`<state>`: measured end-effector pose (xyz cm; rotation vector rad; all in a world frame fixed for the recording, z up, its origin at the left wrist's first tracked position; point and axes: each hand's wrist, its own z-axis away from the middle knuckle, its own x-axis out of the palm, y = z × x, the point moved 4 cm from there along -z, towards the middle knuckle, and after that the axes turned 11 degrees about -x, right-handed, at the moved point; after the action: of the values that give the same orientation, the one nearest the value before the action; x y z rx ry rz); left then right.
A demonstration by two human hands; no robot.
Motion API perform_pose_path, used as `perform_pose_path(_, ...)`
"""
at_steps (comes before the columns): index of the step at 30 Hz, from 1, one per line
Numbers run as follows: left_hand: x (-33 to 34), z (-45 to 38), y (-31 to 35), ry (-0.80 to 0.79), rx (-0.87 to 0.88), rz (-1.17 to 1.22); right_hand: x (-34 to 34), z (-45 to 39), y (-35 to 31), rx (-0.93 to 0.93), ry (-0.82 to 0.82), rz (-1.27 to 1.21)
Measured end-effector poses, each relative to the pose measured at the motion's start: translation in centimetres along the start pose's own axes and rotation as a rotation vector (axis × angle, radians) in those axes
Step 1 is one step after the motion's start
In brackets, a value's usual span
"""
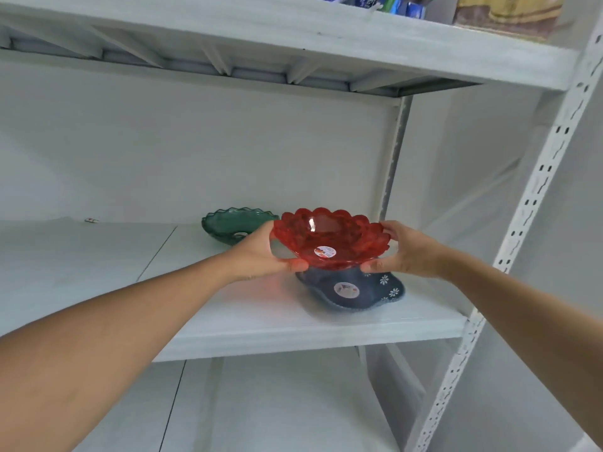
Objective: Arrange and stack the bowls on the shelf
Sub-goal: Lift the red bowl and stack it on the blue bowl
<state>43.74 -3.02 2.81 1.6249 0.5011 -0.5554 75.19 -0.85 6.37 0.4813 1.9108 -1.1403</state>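
Note:
A clear red bowl with a scalloped rim and a round sticker hangs just above a dark blue bowl with white flower marks. My left hand grips the red bowl's left rim and my right hand grips its right rim. The blue bowl rests on the white shelf, partly hidden under the red one. Farther back and to the left, a clear green bowl with a wavy rim stands on the same shelf.
A perforated white upright post frames the shelf on the right. The shelf above carries packages and a cloth item at the top right. A small object lies at the shelf's back left. Another shelf board shows below.

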Motion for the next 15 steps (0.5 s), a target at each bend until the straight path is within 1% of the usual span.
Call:
perform_pose_path(4, 3.4, -1.1, 2.3, -0.067, 0.029, -0.002, -1.6, 3.0, 2.1, 0.079, 0.052, -0.029)
perform_pose_path(7, 4.6, -1.7, 2.4, -0.107, 0.022, -0.017, -1.7, 4.2, 3.3, 0.105, 0.065, -0.049)
perform_pose_path(12, 5.7, -2.0, 0.9, -0.203, -0.058, -0.092, 0.3, 5.2, 4.4, 0.144, 0.033, -0.081)
perform_pose_path(15, 6.3, -1.3, 0.8, -0.322, -0.055, -0.194, 2.1, 5.3, 4.9, 0.161, -0.067, -0.108)
